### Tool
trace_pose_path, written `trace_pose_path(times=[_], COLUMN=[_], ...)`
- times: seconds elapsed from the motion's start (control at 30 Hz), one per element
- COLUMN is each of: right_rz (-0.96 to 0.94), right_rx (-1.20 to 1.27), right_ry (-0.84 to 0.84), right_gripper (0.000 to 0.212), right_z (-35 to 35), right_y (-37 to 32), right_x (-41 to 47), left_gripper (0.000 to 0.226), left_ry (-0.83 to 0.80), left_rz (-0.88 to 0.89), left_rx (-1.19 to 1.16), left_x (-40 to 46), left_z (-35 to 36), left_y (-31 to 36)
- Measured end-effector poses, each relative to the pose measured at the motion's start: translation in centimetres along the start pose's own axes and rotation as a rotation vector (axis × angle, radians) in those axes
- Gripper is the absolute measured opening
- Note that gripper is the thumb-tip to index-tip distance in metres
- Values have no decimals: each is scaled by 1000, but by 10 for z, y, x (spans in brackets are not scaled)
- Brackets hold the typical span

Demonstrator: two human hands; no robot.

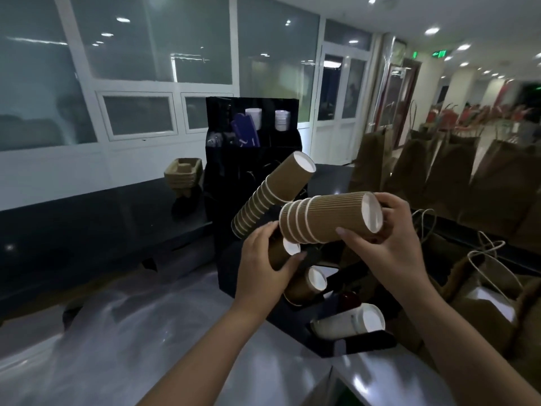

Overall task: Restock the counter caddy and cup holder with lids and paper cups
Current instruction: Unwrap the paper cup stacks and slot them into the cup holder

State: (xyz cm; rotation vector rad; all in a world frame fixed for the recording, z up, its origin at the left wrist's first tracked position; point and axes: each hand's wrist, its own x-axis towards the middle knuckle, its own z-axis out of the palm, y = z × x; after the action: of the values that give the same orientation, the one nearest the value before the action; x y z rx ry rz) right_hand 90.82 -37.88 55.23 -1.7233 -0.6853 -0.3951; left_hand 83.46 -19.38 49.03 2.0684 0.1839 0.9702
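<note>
Glass-partitioned lobby, dark counter running across; brown paper bags crowd the 2 o'clock side.

Item: black cup holder, centre, slots angled up toward 1 o'clock. Behind it at 12 o'clock, black caddy holding white lids.

Item: long stack of brown ribbed cups, seated in the top slot, mouth pointing to 1 o'clock.

Item: short stack of brown ribbed cups, white rims, free of any slot, long axis nearly level, mouth toward 3 o'clock. Right hand curled around its mouth end, thumb beneath; this hand carries it.

Item: brown cups in the second slot, just below the short stack. Left hand wrapped around them, fingers closed.

Lower slots: brown cups, then white cups at 5 o'clock.

Judgement: the short stack lies directly above the slot the left hand steadies; its base end, at 9 o'clock, must tip down to match the slot's slant.
</note>
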Motion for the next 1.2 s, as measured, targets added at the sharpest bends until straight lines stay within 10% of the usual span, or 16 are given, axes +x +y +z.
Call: trace_pose_path(times=[1.2], right_rz=[163], right_rx=[-592], right_ry=[-489], right_gripper=[67], right_z=[66], right_y=[78], right_x=[80], left_gripper=[45], left_ry=[-191], left_rz=[-474], left_rx=[27], left_x=[37], left_z=[50], left_y=[-40])
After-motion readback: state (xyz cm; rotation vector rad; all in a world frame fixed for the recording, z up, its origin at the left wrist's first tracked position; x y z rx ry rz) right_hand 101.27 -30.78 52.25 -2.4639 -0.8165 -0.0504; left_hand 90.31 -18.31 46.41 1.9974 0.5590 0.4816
